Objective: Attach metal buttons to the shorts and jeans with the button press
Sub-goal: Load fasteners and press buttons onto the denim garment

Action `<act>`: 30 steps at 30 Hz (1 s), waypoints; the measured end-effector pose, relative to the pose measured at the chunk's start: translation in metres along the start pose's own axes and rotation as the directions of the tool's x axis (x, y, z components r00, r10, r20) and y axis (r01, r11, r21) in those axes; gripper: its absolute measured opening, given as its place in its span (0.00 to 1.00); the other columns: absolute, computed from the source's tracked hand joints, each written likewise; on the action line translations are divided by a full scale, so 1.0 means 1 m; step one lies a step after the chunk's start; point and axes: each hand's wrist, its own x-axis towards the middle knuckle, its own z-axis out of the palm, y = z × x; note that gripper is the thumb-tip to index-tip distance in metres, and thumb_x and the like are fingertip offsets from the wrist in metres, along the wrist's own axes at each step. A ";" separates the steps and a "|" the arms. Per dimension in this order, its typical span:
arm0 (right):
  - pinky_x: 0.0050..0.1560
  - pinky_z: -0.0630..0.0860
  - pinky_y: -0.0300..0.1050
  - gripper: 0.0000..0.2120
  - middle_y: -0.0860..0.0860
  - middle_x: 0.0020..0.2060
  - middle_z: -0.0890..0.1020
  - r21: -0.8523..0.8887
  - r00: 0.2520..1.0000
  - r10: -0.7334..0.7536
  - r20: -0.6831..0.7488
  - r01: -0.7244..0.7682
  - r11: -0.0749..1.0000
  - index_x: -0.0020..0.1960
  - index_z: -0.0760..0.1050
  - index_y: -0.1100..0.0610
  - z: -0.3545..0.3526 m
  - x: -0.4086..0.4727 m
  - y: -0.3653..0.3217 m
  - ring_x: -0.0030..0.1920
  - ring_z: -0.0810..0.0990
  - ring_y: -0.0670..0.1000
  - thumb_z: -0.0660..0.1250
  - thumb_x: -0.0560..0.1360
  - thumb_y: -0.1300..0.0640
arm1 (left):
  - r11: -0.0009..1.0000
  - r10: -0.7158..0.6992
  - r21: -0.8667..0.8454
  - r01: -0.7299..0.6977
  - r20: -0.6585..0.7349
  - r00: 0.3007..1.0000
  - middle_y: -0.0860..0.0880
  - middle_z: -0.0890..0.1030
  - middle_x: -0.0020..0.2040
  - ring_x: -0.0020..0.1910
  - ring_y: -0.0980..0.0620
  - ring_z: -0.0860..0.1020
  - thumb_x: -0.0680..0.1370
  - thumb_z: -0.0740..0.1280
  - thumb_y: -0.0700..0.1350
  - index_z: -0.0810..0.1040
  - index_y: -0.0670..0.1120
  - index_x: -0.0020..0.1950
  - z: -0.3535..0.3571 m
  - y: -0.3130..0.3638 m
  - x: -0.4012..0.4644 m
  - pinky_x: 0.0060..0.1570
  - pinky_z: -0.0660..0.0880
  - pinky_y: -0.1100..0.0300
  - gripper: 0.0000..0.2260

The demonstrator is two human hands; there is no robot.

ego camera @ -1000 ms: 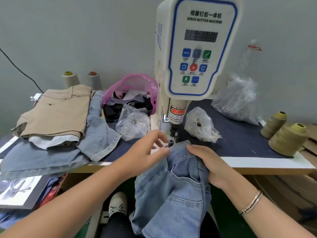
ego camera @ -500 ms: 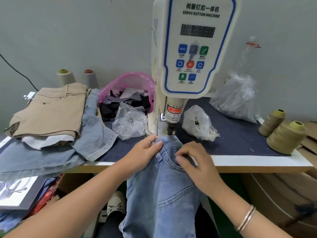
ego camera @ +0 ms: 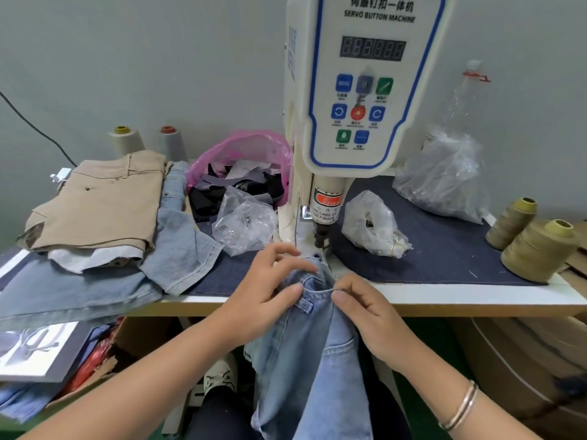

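Denim waistband is pinched between the left hand and right hand; the press die stands just beyond both grips, nearer the left.

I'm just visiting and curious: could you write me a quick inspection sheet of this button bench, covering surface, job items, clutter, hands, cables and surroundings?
Surface: white table with a dark blue mat on it.
Job's things: servo button machine upright on the table; light blue jeans, waistband edge lying under the press head, the rest hanging off the front.
Clutter: tan shorts stacked on denim at the left; pink bag of scraps; clear plastic bags; olive thread cones at the right.
Hands: left hand and right hand both pinch the waistband.
Cables: one black cable along the wall.
Surroundings: grey wall; cardboard beneath the table.
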 end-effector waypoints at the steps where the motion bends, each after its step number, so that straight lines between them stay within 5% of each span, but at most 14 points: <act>1: 0.41 0.67 0.33 0.09 0.43 0.33 0.73 -0.003 1.000 -0.013 -0.008 0.013 1.000 0.38 0.70 0.53 -0.001 0.001 0.002 0.36 0.69 0.39 0.60 0.76 0.53 | 0.997 -0.068 -0.025 0.068 -0.007 0.998 0.56 0.72 0.59 0.60 0.59 0.72 0.74 0.61 0.61 0.72 0.58 0.58 0.001 0.000 -0.003 0.59 0.66 0.69 0.15; 4: 0.40 0.67 0.34 0.10 0.44 0.34 0.73 -0.017 0.998 -0.057 0.001 0.057 0.998 0.39 0.71 0.52 -0.001 -0.001 0.006 0.36 0.69 0.40 0.62 0.76 0.48 | 0.886 -0.362 -0.245 0.393 0.163 0.918 0.60 0.82 0.51 0.52 0.62 0.79 0.66 0.66 0.69 0.78 0.58 0.54 -0.001 -0.001 -0.008 0.54 0.73 0.65 0.22; 8: 0.54 0.70 0.40 0.07 0.45 0.47 0.76 -0.104 0.990 -0.132 0.048 0.137 0.985 0.46 0.72 0.54 -0.004 0.001 0.006 0.50 0.76 0.47 0.65 0.73 0.51 | 0.716 -0.313 -0.525 0.459 0.346 0.884 0.46 0.83 0.58 0.59 0.47 0.81 0.75 0.69 0.54 0.81 0.51 0.59 -0.003 -0.001 -0.009 0.59 0.76 0.54 0.14; 11: 0.68 0.63 0.39 0.34 0.46 0.68 0.68 0.013 0.989 -0.020 0.149 0.018 1.000 0.70 0.60 0.51 -0.017 0.012 -0.005 0.70 0.65 0.43 0.69 0.68 0.46 | 0.716 -0.209 -0.533 0.451 0.453 0.867 0.42 0.81 0.60 0.61 0.44 0.79 0.77 0.67 0.47 0.78 0.45 0.63 -0.008 0.011 0.002 0.59 0.76 0.57 0.15; 14: 0.65 0.70 0.45 0.48 0.53 0.61 0.75 0.048 0.960 0.181 0.216 -0.195 0.980 0.71 0.59 0.47 -0.028 0.018 -0.015 0.64 0.73 0.47 0.74 0.57 0.34 | 0.761 -0.169 -0.440 0.476 0.574 0.801 0.42 0.81 0.58 0.57 0.46 0.80 0.77 0.66 0.42 0.75 0.42 0.62 -0.015 0.026 0.020 0.60 0.76 0.56 0.14; 18: 0.59 0.74 0.56 0.32 0.58 0.52 0.82 -0.095 0.878 0.334 0.342 -0.322 0.942 0.57 0.78 0.61 -0.034 0.018 -0.012 0.53 0.81 0.53 0.73 0.61 0.41 | 0.802 -0.163 -0.365 0.473 0.629 0.761 0.44 0.83 0.53 0.54 0.48 0.81 0.75 0.68 0.40 0.80 0.42 0.56 -0.019 0.032 0.038 0.56 0.76 0.57 0.10; 22: 0.46 0.78 0.40 0.11 0.54 0.47 0.85 0.312 0.918 0.322 0.230 -0.383 0.869 0.50 0.85 0.54 -0.036 0.025 -0.004 0.48 0.83 0.50 0.72 0.68 0.59 | 0.824 -0.239 -0.306 0.477 0.575 0.782 0.52 0.83 0.44 0.46 0.55 0.81 0.75 0.71 0.41 0.82 0.48 0.47 -0.026 0.021 0.051 0.46 0.77 0.64 0.03; 25: 0.40 0.79 0.38 0.07 0.55 0.42 0.86 0.464 0.908 0.418 0.030 -0.383 0.799 0.43 0.85 0.55 -0.039 0.041 0.008 0.43 0.84 0.51 0.72 0.67 0.57 | 0.835 -0.359 -0.185 0.518 0.530 0.768 0.43 0.82 0.48 0.46 0.51 0.80 0.77 0.71 0.46 0.78 0.36 0.56 -0.030 -0.002 0.050 0.46 0.75 0.62 0.15; 30: 0.39 0.78 0.38 0.09 0.54 0.44 0.86 0.436 0.885 0.463 0.052 -0.437 0.787 0.46 0.85 0.52 -0.032 0.065 0.024 0.44 0.84 0.48 0.65 0.77 0.56 | 0.770 -0.473 -0.295 0.566 0.332 0.816 0.38 0.82 0.48 0.45 0.48 0.79 0.77 0.69 0.49 0.76 0.34 0.56 -0.029 -0.031 0.047 0.49 0.73 0.54 0.18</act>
